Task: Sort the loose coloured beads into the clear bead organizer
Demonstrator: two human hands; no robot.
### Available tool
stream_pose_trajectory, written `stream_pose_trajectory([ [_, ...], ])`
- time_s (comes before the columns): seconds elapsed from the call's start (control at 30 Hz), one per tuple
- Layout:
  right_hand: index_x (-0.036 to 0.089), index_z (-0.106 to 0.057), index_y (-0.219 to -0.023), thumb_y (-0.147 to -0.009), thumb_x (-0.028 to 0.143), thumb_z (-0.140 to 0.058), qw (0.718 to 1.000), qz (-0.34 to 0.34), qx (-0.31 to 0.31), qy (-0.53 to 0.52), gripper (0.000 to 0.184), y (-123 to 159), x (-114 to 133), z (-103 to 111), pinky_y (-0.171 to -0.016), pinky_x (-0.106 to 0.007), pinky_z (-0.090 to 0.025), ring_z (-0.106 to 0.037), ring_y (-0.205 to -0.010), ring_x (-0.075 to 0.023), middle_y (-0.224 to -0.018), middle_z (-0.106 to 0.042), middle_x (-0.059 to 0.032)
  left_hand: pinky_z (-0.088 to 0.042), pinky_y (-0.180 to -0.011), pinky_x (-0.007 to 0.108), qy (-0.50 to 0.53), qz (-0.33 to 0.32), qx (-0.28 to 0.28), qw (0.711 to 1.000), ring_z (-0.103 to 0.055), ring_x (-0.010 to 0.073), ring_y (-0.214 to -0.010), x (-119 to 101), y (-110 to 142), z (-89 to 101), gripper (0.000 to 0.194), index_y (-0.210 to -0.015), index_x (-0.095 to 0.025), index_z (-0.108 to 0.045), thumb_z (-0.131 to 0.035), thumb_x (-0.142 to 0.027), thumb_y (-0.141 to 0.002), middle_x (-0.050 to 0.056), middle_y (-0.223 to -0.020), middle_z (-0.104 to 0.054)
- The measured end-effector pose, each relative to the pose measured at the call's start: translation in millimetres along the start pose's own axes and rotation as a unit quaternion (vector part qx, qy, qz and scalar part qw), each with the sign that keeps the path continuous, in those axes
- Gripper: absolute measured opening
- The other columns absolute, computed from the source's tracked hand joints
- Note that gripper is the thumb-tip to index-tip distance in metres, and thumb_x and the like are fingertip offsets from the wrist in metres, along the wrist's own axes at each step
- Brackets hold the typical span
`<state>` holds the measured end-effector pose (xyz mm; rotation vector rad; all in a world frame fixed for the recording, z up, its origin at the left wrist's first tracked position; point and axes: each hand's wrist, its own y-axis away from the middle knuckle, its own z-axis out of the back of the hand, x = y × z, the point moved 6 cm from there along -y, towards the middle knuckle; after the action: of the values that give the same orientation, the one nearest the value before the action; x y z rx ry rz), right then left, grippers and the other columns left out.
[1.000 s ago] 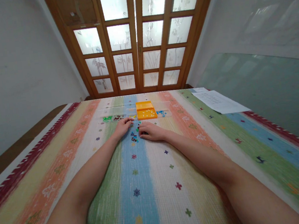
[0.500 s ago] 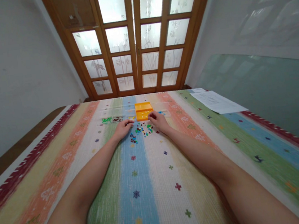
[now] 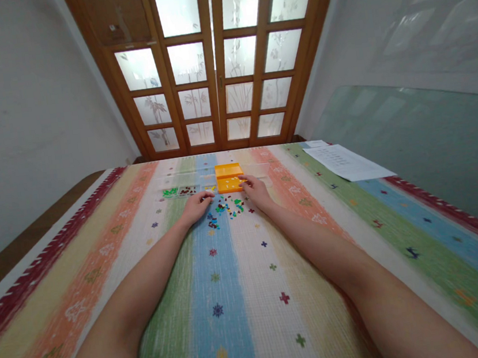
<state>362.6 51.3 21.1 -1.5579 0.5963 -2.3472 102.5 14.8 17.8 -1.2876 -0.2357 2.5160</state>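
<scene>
- Right hand (image 3: 256, 191): the fingers curl at the right end of the orange box, thumb and forefinger near each other; whether a piece is pinched between them I cannot tell.
- Left hand (image 3: 196, 207): the fingers bend low beside the loose pieces; I cannot tell if they grip anything. It probably rests there to stay within reach of them.
- Loose mixed pieces (image 3: 220, 208): scattered between and in front of the hands, handy for both.
- Orange box (image 3: 227, 191): its lid lies back on the far side, leaving the white pieces (image 3: 228, 182) reachable.
- Clear tray: green pieces (image 3: 170, 192), brown pieces (image 3: 188, 190) and yellow pieces (image 3: 210, 188) sit in separate compartments, presumably to keep colours apart.
- Striped tablecloth (image 3: 227, 331) beneath; paper sheets (image 3: 348, 162) far right, well apart from the hands.
</scene>
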Motion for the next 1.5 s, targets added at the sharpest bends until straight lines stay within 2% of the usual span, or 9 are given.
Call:
stream_pose_trajectory([
  [0.13, 0.021, -0.074, -0.104, -0.089, 0.024, -0.055, 0.999, 0.029, 0.04, 0.017, 0.024, 4, 10, -3, -0.093, -0.038, -0.052, -0.068, -0.099, -0.0213, -0.11, -0.075, -0.0068, -0.051, -0.095, 0.036, 0.004, -0.001, -0.001, 1.0, -0.069, 0.0218, -0.095, 1, 0, -0.7, 0.027, -0.106, -0.021, -0.076, -0.057, -0.03, -0.09, 0.004, -0.102, -0.077],
  [0.27, 0.02, -0.072, -0.087, -0.087, 0.022, -0.06, 0.981, 0.102, 0.158, 0.055, 0.012, 15, 31, -14, -0.083, -0.033, -0.049, -0.065, -0.085, -0.0195, -0.09, -0.073, -0.004, -0.051, -0.097, 0.036, 0.002, -0.009, -0.007, 1.0, -0.068, 0.0213, -0.094, -3, 1, 0.4, 0.025, -0.104, -0.021, -0.077, -0.058, -0.029, -0.089, 0.004, -0.102, -0.077],
  [0.4, 0.02, -0.069, -0.082, -0.086, 0.02, -0.065, 0.94, 0.206, 0.249, 0.11, 0.006, 29, 53, -25, -0.088, -0.035, -0.045, -0.06, -0.094, -0.0208, -0.094, -0.068, -0.0049, -0.051, -0.099, 0.036, -0.008, -0.005, -0.003, 1.0, -0.068, 0.0216, -0.095, -6, 1, 0.7, 0.025, -0.104, -0.022, -0.077, -0.058, -0.029, -0.089, 0.004, -0.105, -0.077],
  [0.53, 0.02, -0.067, -0.079, -0.088, 0.027, -0.07, 0.915, 0.244, 0.281, 0.152, 0.011, 38, 58, -31, -0.089, -0.035, -0.043, -0.056, -0.096, -0.0215, -0.097, -0.064, -0.0058, -0.051, -0.098, 0.037, -0.013, -0.008, -0.003, 1.0, -0.067, 0.0217, -0.095, -5, 1, 0.4, 0.025, -0.105, -0.022, -0.077, -0.058, -0.029, -0.089, 0.004, -0.104, -0.077],
  [0.73, 0.02, -0.067, -0.08, -0.089, 0.03, -0.072, 0.916, 0.232, 0.28, 0.168, 0.015, 39, 53, -33, -0.086, -0.033, -0.041, -0.054, -0.094, -0.0213, -0.094, -0.062, -0.0053, -0.05, -0.098, 0.037, -0.064, -0.043, 0.008, 0.997, -0.067, 0.0228, -0.097, -18, 7, -1.6, 0.024, -0.105, -0.023, -0.076, -0.056, -0.027, -0.092, 0.005, -0.107, -0.075],
  [0.9, 0.019, -0.068, -0.082, -0.091, 0.037, -0.073, 0.916, 0.242, 0.265, 0.177, 0.02, 39, 51, -35, -0.085, -0.032, -0.04, -0.054, -0.094, -0.021, -0.094, -0.063, -0.0054, -0.047, -0.1, 0.04, -0.168, -0.148, 0.067, 0.972, -0.064, 0.0262, -0.103, -52, 20, -20.0, 0.021, -0.103, -0.024, -0.077, -0.059, -0.028, -0.092, 0.008, -0.102, -0.071],
  [1.0, 0.019, -0.069, -0.083, -0.098, 0.035, -0.064, 0.918, 0.239, 0.26, 0.179, 0.023, 37, 51, -35, -0.084, -0.032, -0.04, -0.055, -0.093, -0.0204, -0.093, -0.064, -0.0058, -0.046, -0.1, 0.041, -0.196, -0.168, 0.077, 0.963, -0.063, 0.0267, -0.102, -63, 25, -29.1, 0.021, -0.105, -0.025, -0.076, -0.062, -0.028, -0.09, 0.009, -0.102, -0.069],
  [1.17, 0.018, -0.07, -0.082, -0.101, 0.03, -0.056, 0.932, 0.216, 0.229, 0.178, 0.026, 32, 51, -29, -0.083, -0.032, -0.04, -0.055, -0.089, -0.0197, -0.088, -0.064, -0.0058, -0.046, -0.098, 0.041, -0.228, -0.149, 0.075, 0.959, -0.062, 0.0271, -0.101, -62, 25, -30.7, 0.016, -0.097, -0.024, -0.076, -0.064, -0.027, -0.088, 0.008, -0.098, -0.068],
  [1.5, 0.019, -0.06, -0.07, -0.1, 0.03, -0.056, 0.951, 0.182, 0.188, 0.166, 0.032, 26, 46, -26, -0.073, -0.03, -0.035, -0.051, -0.077, -0.0172, -0.074, -0.058, -0.0016, -0.045, -0.099, 0.041, -0.194, -0.177, 0.101, 0.96, -0.06, 0.0261, -0.103, -63, 26, -34.5, 0.013, -0.096, -0.025, -0.076, -0.064, -0.028, -0.09, 0.008, -0.102, -0.067],
])
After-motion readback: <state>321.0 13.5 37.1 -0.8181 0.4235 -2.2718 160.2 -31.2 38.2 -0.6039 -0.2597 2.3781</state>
